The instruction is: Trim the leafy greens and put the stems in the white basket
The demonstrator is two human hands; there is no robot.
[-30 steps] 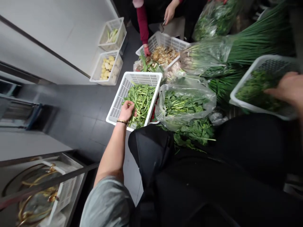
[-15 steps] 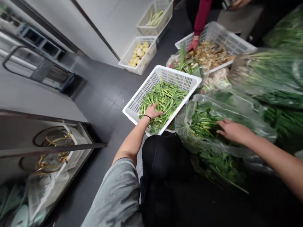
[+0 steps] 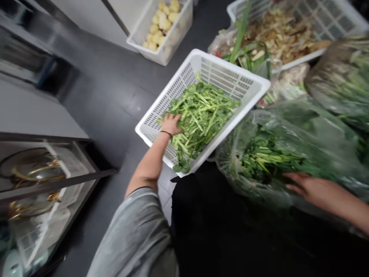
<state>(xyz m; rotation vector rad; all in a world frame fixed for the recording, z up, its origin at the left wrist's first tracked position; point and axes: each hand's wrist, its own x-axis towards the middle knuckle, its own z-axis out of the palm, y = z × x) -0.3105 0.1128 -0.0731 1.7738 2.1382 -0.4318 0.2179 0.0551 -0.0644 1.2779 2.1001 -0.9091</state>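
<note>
My left hand (image 3: 171, 124) lies over cut leafy green stems (image 3: 206, 109) in a white slotted plastic basket (image 3: 184, 80), towards its left side. Its fingers are spread and touch the stems. To the right, my right hand (image 3: 304, 186) is slightly blurred, with fingers apart and stretched toward a bunch of leafy greens (image 3: 268, 157). That bunch lies in the mouth of a clear plastic bag (image 3: 311, 119). Whether the right fingertips touch the greens, I cannot tell.
Peeled potatoes (image 3: 163, 23) fill a white crate (image 3: 165, 54) beyond the basket. Another white basket (image 3: 334, 17) with brown peelings (image 3: 288, 30) stands at the back right. A bag of long green vegetables (image 3: 343, 80) is at the right. A metal rack (image 3: 72, 182) stands left.
The view has come closer, and the other person's arm has left it. My left hand has shifted toward the basket's left side over the stems. My right hand has drawn back along the bag.
</note>
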